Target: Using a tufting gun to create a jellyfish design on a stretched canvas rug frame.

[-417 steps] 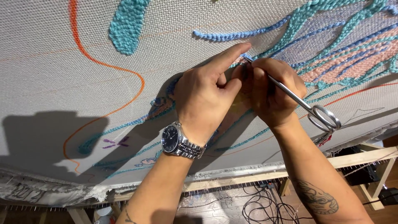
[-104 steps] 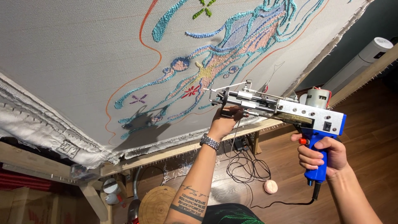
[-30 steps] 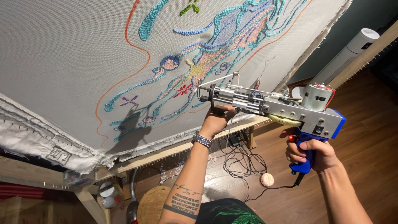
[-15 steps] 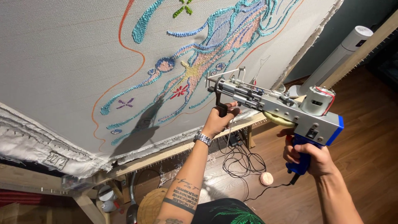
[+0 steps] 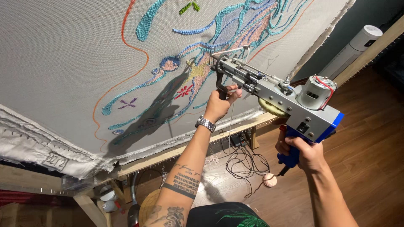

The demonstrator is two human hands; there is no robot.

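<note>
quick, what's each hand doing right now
Left hand: closed on the black front handle of the tufting gun.
Right hand: closed on the gun's blue rear grip.

A matt, brushed grey metal body is seen on the tufting gun [image 5: 273, 90], with a glossy blue plastic grip below it. Behind the gun, coarse woven cloth [image 5: 63, 63] bears looped yarn; beneath it, a polished wood floor [image 5: 370, 151] is shown.

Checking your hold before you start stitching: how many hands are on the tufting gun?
2. The left hand grips the black front handle near the cloth; the right hand grips the blue rear handle of the tufting gun.
</note>
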